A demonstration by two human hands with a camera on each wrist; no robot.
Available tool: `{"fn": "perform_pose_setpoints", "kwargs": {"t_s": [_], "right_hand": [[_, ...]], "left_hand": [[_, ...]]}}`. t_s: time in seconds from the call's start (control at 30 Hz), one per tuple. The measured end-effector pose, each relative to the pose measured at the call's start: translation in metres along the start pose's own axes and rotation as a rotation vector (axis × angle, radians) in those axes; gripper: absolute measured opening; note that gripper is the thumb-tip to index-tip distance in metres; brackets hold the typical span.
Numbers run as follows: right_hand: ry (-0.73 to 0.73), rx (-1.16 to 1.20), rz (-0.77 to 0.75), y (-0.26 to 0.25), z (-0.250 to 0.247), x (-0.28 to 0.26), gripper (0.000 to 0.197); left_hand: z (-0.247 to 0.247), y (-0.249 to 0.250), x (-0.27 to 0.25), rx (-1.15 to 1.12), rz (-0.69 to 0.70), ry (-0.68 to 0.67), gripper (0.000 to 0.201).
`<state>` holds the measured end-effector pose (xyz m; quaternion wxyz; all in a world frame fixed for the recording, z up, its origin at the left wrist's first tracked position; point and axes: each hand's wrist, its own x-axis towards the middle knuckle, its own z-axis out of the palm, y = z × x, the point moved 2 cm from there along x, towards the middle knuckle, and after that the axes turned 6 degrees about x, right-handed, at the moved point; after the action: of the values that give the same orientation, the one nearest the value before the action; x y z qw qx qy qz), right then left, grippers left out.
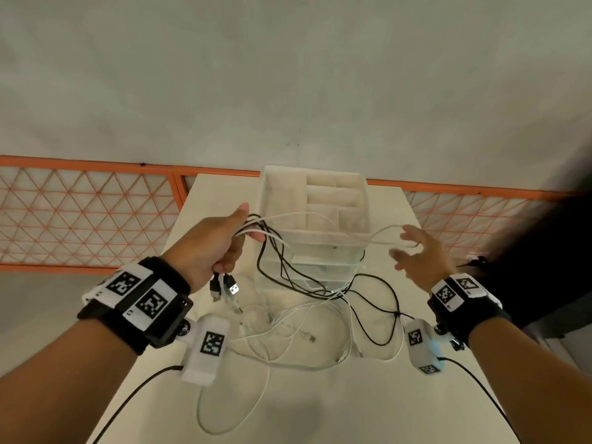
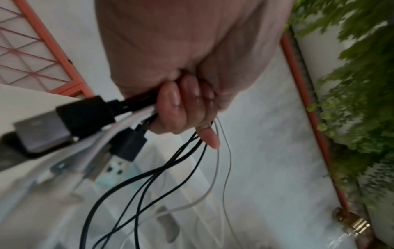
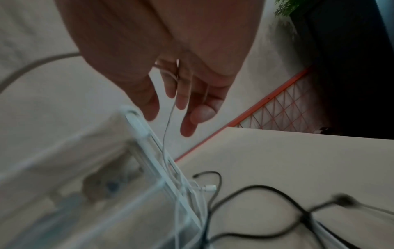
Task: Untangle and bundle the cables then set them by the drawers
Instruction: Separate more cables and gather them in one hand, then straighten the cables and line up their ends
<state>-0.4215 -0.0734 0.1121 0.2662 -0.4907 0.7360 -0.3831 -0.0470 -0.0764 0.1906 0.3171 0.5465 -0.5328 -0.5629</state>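
My left hand [image 1: 230,241] grips a bunch of black and white cables [image 2: 149,185] above the table; their USB plugs [image 1: 230,286] hang below my fist [image 2: 183,104]. From the fist the cables drop into a loose tangle [image 1: 320,293] on the table in front of the clear plastic drawers [image 1: 269,200]. One thin white cable [image 1: 381,233] arcs across the drawers' top to my right hand [image 1: 416,254]. There it is looped over the spread, nearly straight fingers [image 3: 181,101], with no pinch showing.
The white table [image 1: 320,405] is narrow, with its edges close on both sides. An orange lattice fence [image 1: 80,216] runs behind it. A green plant [image 2: 351,101] stands beyond the fence, and a dark mass [image 1: 544,251] fills the right.
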Motion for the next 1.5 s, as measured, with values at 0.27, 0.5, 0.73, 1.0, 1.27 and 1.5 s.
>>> {"fn": "perform_pose_setpoints", "kwargs": {"t_s": [0.27, 0.5, 0.73, 1.0, 1.27, 1.5], "right_hand": [[0.019, 0.206, 0.287, 0.028, 0.003, 0.0, 0.026], [-0.583, 0.138, -0.125, -0.065, 0.063, -0.065, 0.078], [-0.489, 0.091, -0.215, -0.086, 0.109, -0.081, 0.031], [-0.267, 0.191, -0.122, -0.073, 0.096, -0.064, 0.064], [-0.465, 0.191, -0.445, -0.144, 0.106, -0.095, 0.048], [-0.293, -0.329, 0.052, -0.031, 0.112, -0.076, 0.032]], "left_hand": [[-0.018, 0.012, -0.006, -0.154, 0.099, 0.19, 0.044], [0.018, 0.036, -0.015, -0.042, 0.18, -0.039, 0.045], [0.018, 0.079, -0.03, -0.152, 0.397, -0.121, 0.039], [-0.003, 0.051, -0.03, 0.057, 0.339, 0.05, 0.042], [0.028, 0.032, -0.031, 0.626, 0.389, -0.085, 0.039], [-0.007, 0.078, -0.04, -0.025, 0.65, 0.191, 0.031]]}}
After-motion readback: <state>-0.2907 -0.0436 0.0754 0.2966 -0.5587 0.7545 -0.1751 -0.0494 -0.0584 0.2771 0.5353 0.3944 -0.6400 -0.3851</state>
